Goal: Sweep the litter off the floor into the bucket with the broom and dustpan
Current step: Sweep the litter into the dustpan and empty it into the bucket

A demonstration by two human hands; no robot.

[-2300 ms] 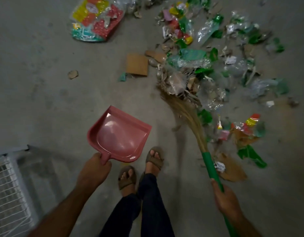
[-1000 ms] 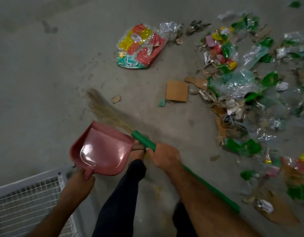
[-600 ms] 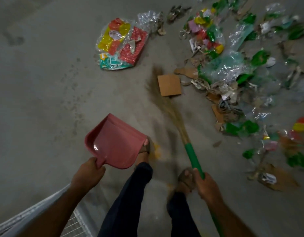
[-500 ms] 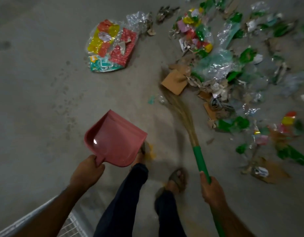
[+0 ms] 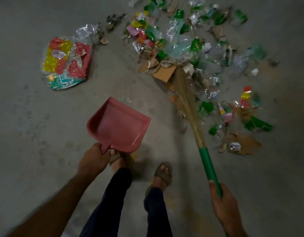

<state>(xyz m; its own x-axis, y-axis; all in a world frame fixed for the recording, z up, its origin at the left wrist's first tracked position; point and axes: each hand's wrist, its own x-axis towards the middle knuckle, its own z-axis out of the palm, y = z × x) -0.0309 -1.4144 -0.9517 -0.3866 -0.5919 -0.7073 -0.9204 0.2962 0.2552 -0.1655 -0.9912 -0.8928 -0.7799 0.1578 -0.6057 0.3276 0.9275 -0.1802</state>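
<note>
Broom stroke landed at the pile edge — dustpan not yet loaded.

My right hand is clenched on the green-handled straw broom, whose bristles have swung from the bare floor into the plastic-and-cardboard litter, nudging the square brown cardboard piece rightward. My left hand grips the empty pink plastic dustpan, raised — gathering underway; bucket out of view.
</note>
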